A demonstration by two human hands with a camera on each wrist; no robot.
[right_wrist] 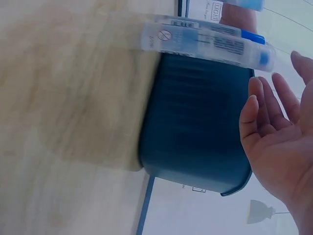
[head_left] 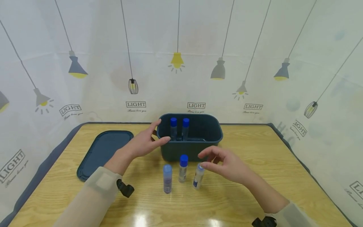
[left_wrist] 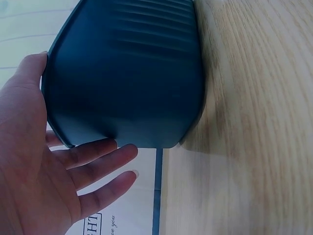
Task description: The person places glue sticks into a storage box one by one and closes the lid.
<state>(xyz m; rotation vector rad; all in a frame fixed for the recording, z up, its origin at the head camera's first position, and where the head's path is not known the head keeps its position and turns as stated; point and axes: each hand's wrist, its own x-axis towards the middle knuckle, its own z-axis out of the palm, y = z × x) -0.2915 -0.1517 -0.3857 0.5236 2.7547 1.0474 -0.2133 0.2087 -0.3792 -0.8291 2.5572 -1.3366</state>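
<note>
A dark blue bin (head_left: 190, 151) sits at the table's middle, with two blue-capped clear tubes (head_left: 173, 127) upright inside. My left hand (head_left: 146, 142) rests on its left end, thumb on the front rim and fingers spread along the end wall. In front of the bin stand three slim bottles: one with a pale blue cap (head_left: 167, 179), one with a deep blue cap (head_left: 183, 168), and a whitish labelled one (head_left: 198, 176). Beside that whitish bottle is my right hand (head_left: 227, 162), fingers loosely bent; the right wrist view shows a gap between them.
A flat dark blue lid (head_left: 106, 153) lies on the wooden table (head_left: 241, 201) left of the bin. Behind the table hangs a pale sheet (head_left: 158, 37) printed with lamps.
</note>
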